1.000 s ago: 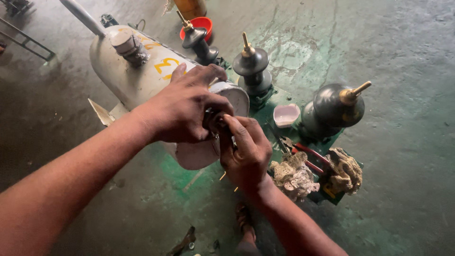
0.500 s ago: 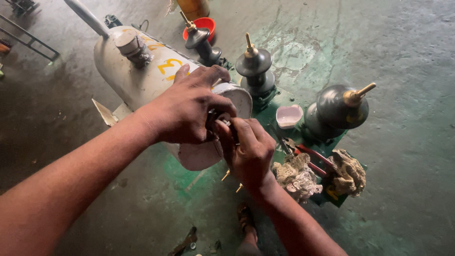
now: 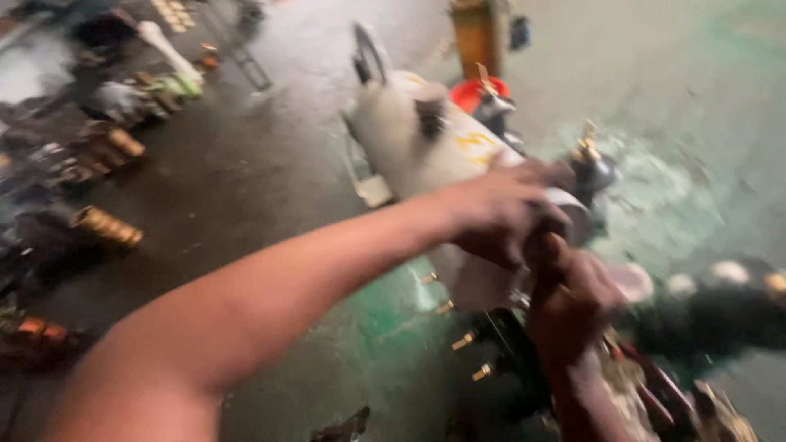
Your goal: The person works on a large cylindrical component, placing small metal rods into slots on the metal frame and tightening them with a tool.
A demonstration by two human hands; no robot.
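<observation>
The right hand (image 3: 573,299) is nearest, fingers curled against the near end of the grey cylinder (image 3: 426,143), its grip lost in blur. Just above, the left hand (image 3: 499,217) clasps the cylinder's round cap (image 3: 573,217); the body lies beyond on the floor (image 3: 246,164).

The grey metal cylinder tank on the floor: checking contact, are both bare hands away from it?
No, the left hand rests on the grey metal cylinder tank's near end, with the right hand just below.

Concrete floor (image 3: 270,188), green patch; grey tank (image 3: 417,155), prob. brass fittings (image 3: 106,227) on it.
</observation>
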